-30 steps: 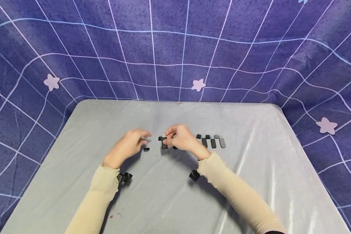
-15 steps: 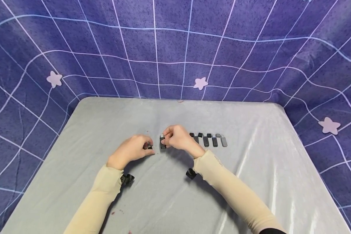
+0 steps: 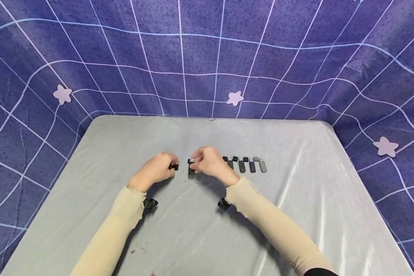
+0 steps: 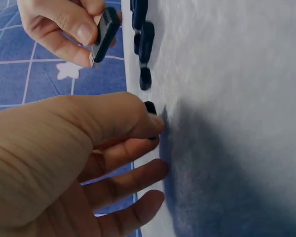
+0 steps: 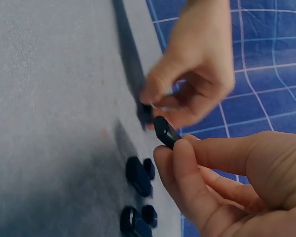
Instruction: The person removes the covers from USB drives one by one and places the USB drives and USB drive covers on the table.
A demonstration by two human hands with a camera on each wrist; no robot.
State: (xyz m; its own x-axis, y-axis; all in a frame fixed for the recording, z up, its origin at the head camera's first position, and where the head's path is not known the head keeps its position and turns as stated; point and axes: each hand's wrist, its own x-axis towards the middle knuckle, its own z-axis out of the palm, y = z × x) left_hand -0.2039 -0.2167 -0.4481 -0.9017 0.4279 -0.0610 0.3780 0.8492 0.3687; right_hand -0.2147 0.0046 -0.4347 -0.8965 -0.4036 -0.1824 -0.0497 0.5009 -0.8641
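Observation:
My right hand (image 3: 208, 163) pinches a black USB flash drive (image 3: 191, 169) between thumb and fingers; its metal plug is bare and points away from me. In the left wrist view that drive (image 4: 106, 35) is held up above the tabletop. To its left, my left hand (image 3: 156, 170) holds a small black cap (image 3: 174, 167) between thumb and index finger, close over the table. The thumb hides most of this cap (image 4: 150, 107) in the left wrist view, where the other fingers extend loosely. Another black cap (image 3: 189, 161) shows just beside the held drive.
Right of my right hand runs a row of uncapped flash drives, black ones (image 3: 242, 165) and a grey one (image 3: 263, 165) at the end. Caps, black (image 3: 235, 158) and grey (image 3: 256, 159), lie at their far ends. A grey cloth (image 3: 179, 230) covers the table; a purple curtain (image 3: 207, 57) hangs behind.
My left hand came down onto the small black cap lying on the table, pinched it and moved it slightly away from me. My right hand keeps hold of the flash drive, nearly in place.

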